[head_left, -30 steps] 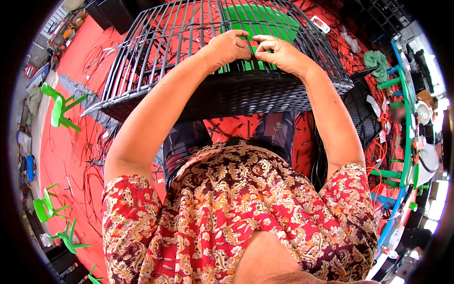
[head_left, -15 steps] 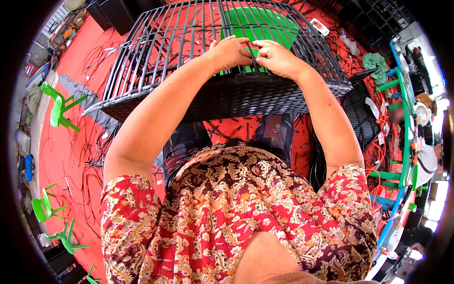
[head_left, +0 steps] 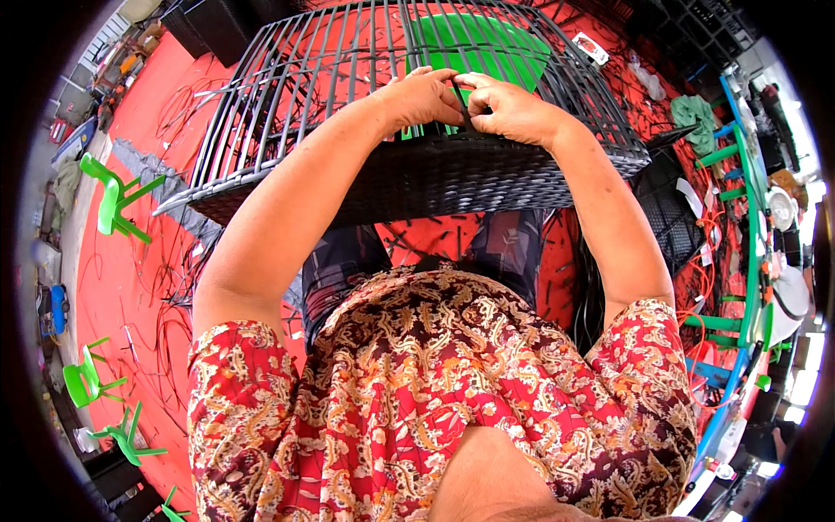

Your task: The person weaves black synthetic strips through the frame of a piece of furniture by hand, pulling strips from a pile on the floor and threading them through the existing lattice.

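Note:
A dark woven frame [head_left: 417, 184] lies across my knees, its near side densely woven and its far side made of spaced bars with a few crossing strands. Over the near edge of the bars, my left hand [head_left: 426, 97] and my right hand [head_left: 509, 109] meet with fingers curled. Between them runs a dark flat weaving strip [head_left: 461, 100], pinched by both hands. My left fingertips point toward the right hand, and part of the grip is hidden behind the knuckles. Beneath the bars shows a bright green seat-like surface [head_left: 487, 43].
Green small chairs [head_left: 109, 196] stand on the red floor covering [head_left: 130, 287] at left, among tangled strands. Dark offcuts lie scattered around. At right are a green and blue metal frame [head_left: 748, 235], a green cloth [head_left: 693, 117] and a black mesh panel [head_left: 670, 209]. Black boxes [head_left: 209, 26] stand far left.
Both hands have drawn slightly closer around the strip, the right fingers curling more tightly. The strip now shows as a bent loop between them. The frame is tilted barely differently.

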Motion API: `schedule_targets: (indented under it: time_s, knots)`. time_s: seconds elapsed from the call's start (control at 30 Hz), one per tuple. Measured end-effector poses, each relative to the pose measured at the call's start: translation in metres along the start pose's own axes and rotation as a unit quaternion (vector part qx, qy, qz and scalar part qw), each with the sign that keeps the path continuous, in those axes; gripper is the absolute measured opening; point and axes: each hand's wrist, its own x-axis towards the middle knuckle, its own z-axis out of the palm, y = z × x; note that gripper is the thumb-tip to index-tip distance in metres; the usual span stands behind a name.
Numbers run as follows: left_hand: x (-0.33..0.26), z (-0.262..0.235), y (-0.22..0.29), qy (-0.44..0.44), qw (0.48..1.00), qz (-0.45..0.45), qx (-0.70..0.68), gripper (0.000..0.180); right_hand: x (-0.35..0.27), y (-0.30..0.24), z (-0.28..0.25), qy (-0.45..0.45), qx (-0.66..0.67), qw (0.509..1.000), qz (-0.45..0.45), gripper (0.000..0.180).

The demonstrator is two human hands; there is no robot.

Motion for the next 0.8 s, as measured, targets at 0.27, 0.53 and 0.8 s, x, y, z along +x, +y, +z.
schedule_targets:
  time_s: [0.27,0.53,0.8]
  knots:
    - [0.000,0.005,-0.007,0.005,1.000,0.002,0.021,0.017,0.001,-0.008,0.001,0.011,0.015,1.000,-0.005,0.008]
    - [-0.010,-0.006,0.010,-0.011,0.996,-0.019,-0.081,0.016,-0.002,-0.005,0.006,0.143,-0.085,0.982,-0.091,0.024]
    - [0.003,-0.006,-0.017,0.002,0.951,0.276,0.142,0.018,0.002,0.003,0.002,0.190,-0.168,0.944,-0.211,0.028]
